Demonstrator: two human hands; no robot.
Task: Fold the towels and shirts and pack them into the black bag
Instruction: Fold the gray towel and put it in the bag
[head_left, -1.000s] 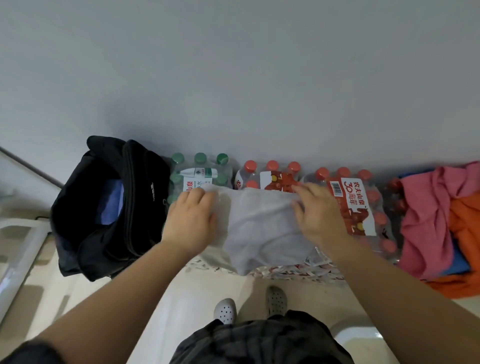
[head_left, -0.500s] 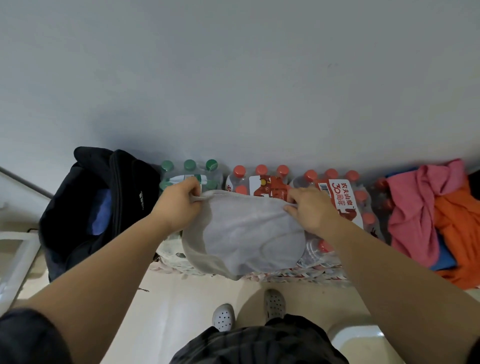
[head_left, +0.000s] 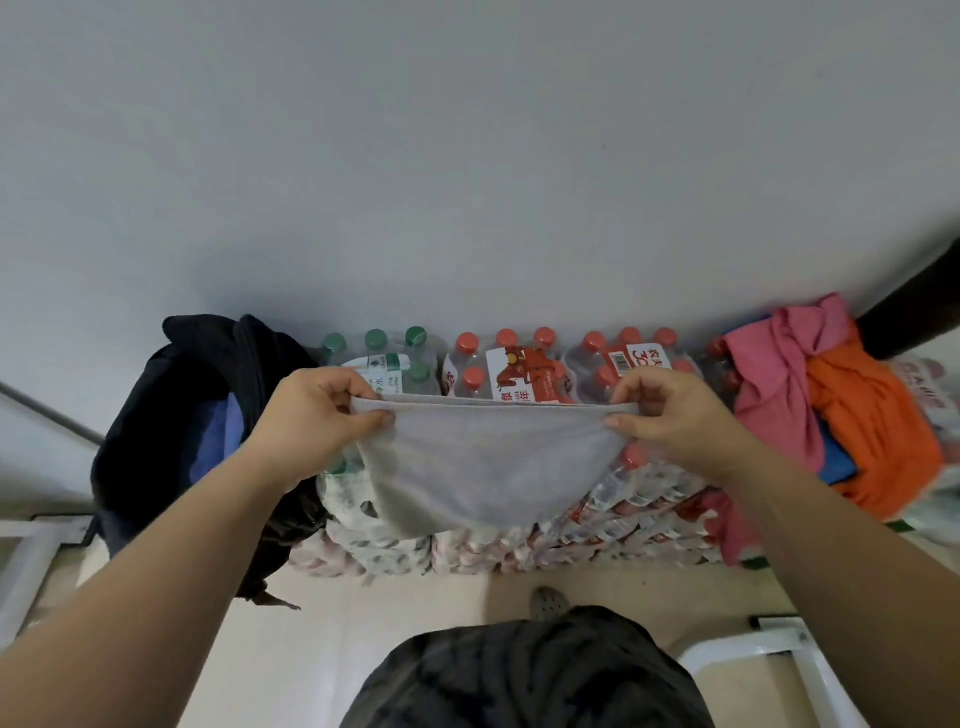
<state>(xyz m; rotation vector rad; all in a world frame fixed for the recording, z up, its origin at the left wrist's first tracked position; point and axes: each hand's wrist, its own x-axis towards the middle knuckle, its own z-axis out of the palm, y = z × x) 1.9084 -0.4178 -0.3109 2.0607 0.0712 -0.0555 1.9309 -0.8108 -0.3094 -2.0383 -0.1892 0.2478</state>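
Observation:
A grey towel (head_left: 483, 467) hangs stretched between my two hands above the stacked packs of water bottles (head_left: 524, 364). My left hand (head_left: 317, 415) pinches its upper left corner and my right hand (head_left: 670, 410) pinches its upper right corner. The towel sags in a folded curve below its taut top edge. The black bag (head_left: 171, 431) stands open at the left, against the wall, with blue cloth (head_left: 218, 441) inside it. A heap of pink (head_left: 779, 384), orange (head_left: 872, 431) and blue clothes lies at the right on more bottle packs.
A grey wall rises right behind the bottle packs. White frames (head_left: 769, 654) stand on the pale floor at the lower right and lower left. My dark shorts and one shoe (head_left: 548, 603) show at the bottom.
The towel lay flat on the bottle packs under my palms. Both hands then took its far corners, lifted it and spread apart, so it now hangs taut.

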